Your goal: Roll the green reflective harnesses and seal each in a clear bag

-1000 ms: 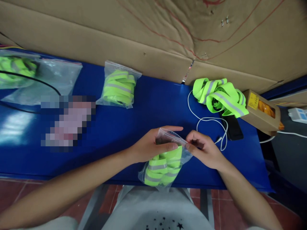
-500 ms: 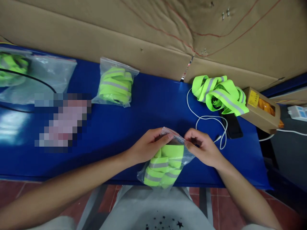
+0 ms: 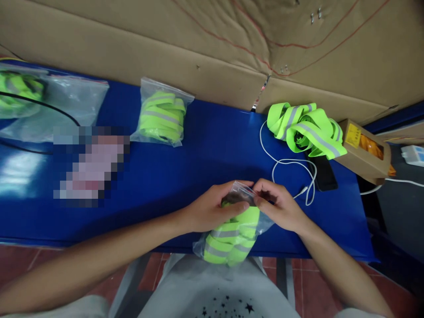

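At the front edge of the blue table, both hands are on a clear zip-lock bag (image 3: 199, 248). Folded neon-yellow reflective straps (image 3: 230, 243) with grey stripes fill the bag. My left hand (image 3: 217, 207) holds the bag's top from the left, its thumb lying across the front and its fingers behind. My right hand (image 3: 280, 205) pinches the right end of the zip strip between thumb and fingertips. Through the plastic, a dark patch shows below the zip; I cannot make out what it is.
On the blue table (image 3: 218, 145) stands another bag of straps (image 3: 162, 117) at the back. Loose straps (image 3: 304, 128) lie at the back right beside a cardboard box (image 3: 366, 148), a black phone (image 3: 326, 174) and a white cable (image 3: 281, 161). Further bags (image 3: 76, 97) lie far left.
My left hand has slid right along the bag's top, closer to my right hand, its thumb now further across. The right hand keeps its pinch at the corner.
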`<control>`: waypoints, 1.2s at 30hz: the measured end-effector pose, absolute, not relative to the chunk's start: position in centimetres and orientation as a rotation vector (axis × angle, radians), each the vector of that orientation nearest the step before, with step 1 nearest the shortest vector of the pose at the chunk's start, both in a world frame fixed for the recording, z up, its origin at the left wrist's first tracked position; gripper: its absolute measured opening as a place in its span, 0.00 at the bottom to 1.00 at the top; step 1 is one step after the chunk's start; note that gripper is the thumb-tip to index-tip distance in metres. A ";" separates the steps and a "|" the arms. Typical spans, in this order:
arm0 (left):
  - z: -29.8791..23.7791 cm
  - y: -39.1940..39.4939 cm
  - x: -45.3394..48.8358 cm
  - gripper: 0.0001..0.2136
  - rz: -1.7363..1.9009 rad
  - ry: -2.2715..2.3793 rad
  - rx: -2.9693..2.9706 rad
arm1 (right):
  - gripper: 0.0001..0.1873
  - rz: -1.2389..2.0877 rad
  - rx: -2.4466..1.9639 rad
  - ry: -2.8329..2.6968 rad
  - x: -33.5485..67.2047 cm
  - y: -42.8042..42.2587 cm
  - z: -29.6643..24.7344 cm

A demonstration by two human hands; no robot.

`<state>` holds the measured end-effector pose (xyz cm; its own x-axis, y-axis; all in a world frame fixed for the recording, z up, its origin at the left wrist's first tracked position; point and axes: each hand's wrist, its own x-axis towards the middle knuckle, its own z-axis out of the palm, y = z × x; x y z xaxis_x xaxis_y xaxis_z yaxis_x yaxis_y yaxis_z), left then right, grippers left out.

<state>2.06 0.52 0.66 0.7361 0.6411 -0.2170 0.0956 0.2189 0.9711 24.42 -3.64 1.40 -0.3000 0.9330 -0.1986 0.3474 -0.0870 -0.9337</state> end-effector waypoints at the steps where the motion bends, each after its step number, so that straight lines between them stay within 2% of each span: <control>1: 0.6 0.5 2.1 0.24 0.421 0.671 1.322 | 0.05 1.394 -1.395 -1.653 24.4 -3.6 1.4; 19: 0.4 0.1 2.1 0.33 0.306 0.669 1.525 | 0.09 1.328 -1.339 -1.664 23.6 -3.8 1.4; 21: 0.4 0.2 2.3 0.29 0.347 0.680 1.471 | 0.10 1.314 -1.343 -1.670 23.7 -3.8 1.4; 26: 0.1 0.5 2.5 0.12 0.587 0.761 1.342 | 0.09 1.290 -1.372 -1.674 24.0 -3.9 1.2; 36: 0.1 1.0 2.2 0.08 0.684 0.779 1.256 | 0.04 1.113 -1.401 -1.777 24.5 -3.9 1.2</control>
